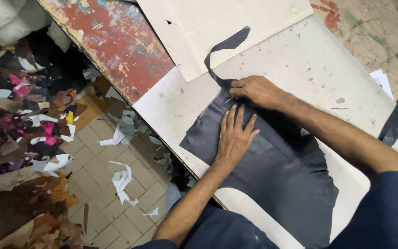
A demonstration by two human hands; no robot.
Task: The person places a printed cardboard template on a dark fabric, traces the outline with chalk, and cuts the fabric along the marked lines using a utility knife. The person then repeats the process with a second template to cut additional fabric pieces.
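Your left hand [234, 134] lies flat, fingers spread, pinning the dark leather sheet [272, 170] to the bench [300, 60]. Right hand [256, 91], just beyond, has its grip closed on a small blade at the sheet's far edge, where the cut strip [222, 50] curls away.

A large sheet of dark blue-grey leather [272, 170] is spread flat on the pale board, filling the centre and lower right of the frame, its lower edge irregular and curved. It is pressed down near its upper left part under a flat palm. From its top edge a narrow cut strip [222, 50] is curled upward toward the upper centre, ending in a wider pointed tab laid over cream card.
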